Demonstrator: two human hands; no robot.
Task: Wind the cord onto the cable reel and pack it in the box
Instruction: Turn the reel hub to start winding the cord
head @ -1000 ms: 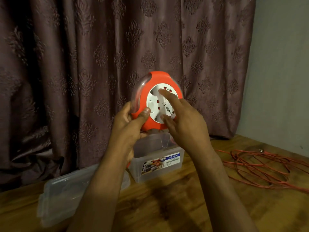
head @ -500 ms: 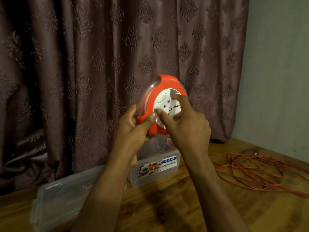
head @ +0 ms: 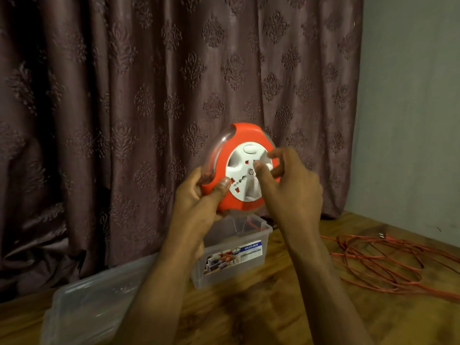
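A: Reel (head: 240, 170) — where's it at?

B: Held up in the air, over the box (head: 232, 255), socket face twd the camera. Left hand (head: 199, 197) grips its lower-left rim, thumb on the orange front, fingers round the back. Prob. so the body stays fixed while the white hub turns.

A: Right hand (head: 288, 185)?

B: On the white hub. Thumb and fingers curl round a small white knob near the hub's edge, pinching it. Looks like the winder. Bit blurred tho.

A: Cord (head: 388, 265)?

B: Mostly loose, a tangled orange heap on the table (head: 249, 319), well to the right. One strand runs down from the reel's underside behind the box. Plug end lies at the far side of the heap.

A: So winding's barely begun?

B: I'd say so; clear rim shows little cord inside, can't tell exactly.

A: Box ready?

B: Open, on the table below the reel. Lid (head: 94, 302) lies flat to its left, out of the way.

A: Risks?

B: Heap may snag as it feeds in.
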